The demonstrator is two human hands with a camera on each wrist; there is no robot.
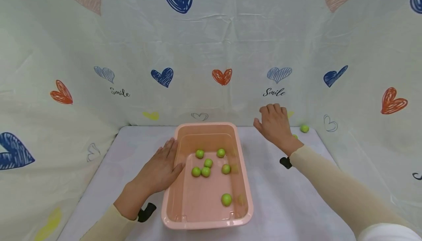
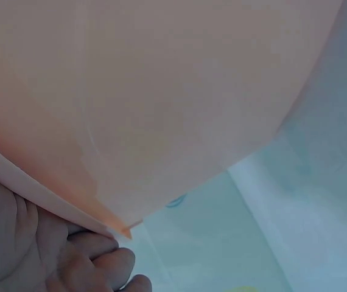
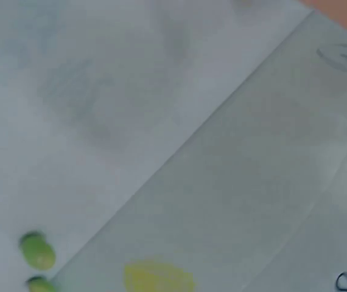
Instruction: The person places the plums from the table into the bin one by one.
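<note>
A pink plastic basin (image 1: 204,225) stands on the table with several small round green fruits (image 1: 206,171) on its floor. My left hand (image 1: 159,170) rests along the basin's left rim, fingers straight and thumb over the edge. In the left wrist view its palm side lies against the outside of the basin wall (image 2: 173,85). My right hand (image 1: 274,125) is raised over the back right of the table, fingers slightly bent, with nothing seen in it. Beyond its wrist lies one green fruit (image 1: 304,128); another green fruit (image 1: 295,136) is mostly hidden by the wrist.
A white cloth covers the table (image 1: 267,197). Behind and at both sides hangs a white curtain (image 1: 204,50) printed with hearts and the word Smile. The right wrist view has two green fruits (image 3: 38,251) near the table's back edge.
</note>
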